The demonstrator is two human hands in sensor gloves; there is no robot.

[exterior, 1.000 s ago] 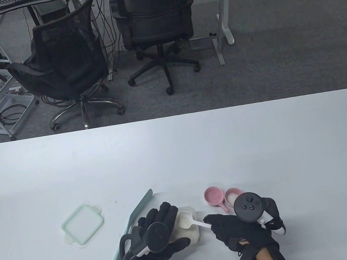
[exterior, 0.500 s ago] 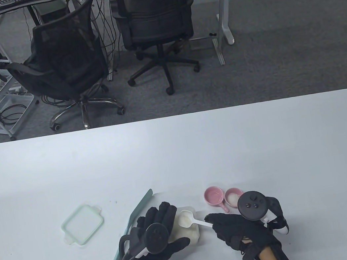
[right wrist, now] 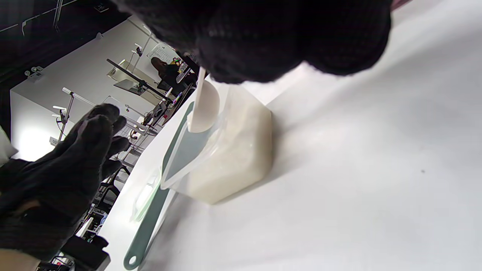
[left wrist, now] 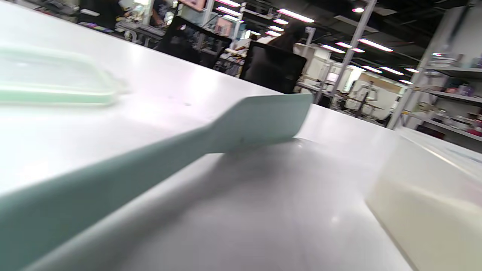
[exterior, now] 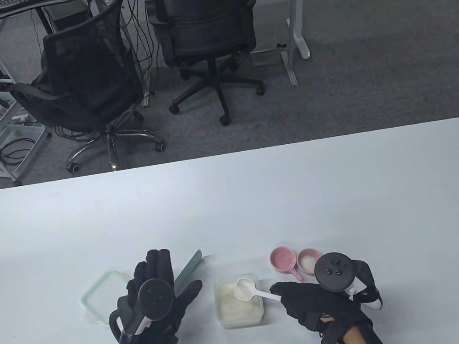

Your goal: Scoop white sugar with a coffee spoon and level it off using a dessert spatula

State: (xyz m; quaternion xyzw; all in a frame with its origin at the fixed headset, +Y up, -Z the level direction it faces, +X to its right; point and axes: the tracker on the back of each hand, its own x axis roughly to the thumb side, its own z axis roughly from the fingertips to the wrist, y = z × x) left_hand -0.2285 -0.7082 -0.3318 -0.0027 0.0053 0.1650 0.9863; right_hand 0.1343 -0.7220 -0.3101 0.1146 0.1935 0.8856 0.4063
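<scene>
On the table (exterior: 347,186), near its front edge, a clear container of white sugar (exterior: 238,301) stands between the two gloved hands. The right hand (exterior: 319,302) pinches the handle of the white coffee spoon (exterior: 250,291); the bowl, loaded with sugar, sits over the container's far right corner. The left hand (exterior: 156,296) is to the left of the container, apart from it, fingers (exterior: 156,260) extended and grasping nothing. It hovers over the pale green dessert spatula (exterior: 191,267), which lies flat on the table beside the container; whether the palm touches the handle cannot be determined from the table view. The left wrist view shows the spatula blade (left wrist: 263,116) resting on the table surface. A green-rimmed lid (exterior: 100,294) lies left of the left hand. Two small pink dishes (exterior: 293,258) stand just beyond the right hand, the right one containing a white substance.
</scene>
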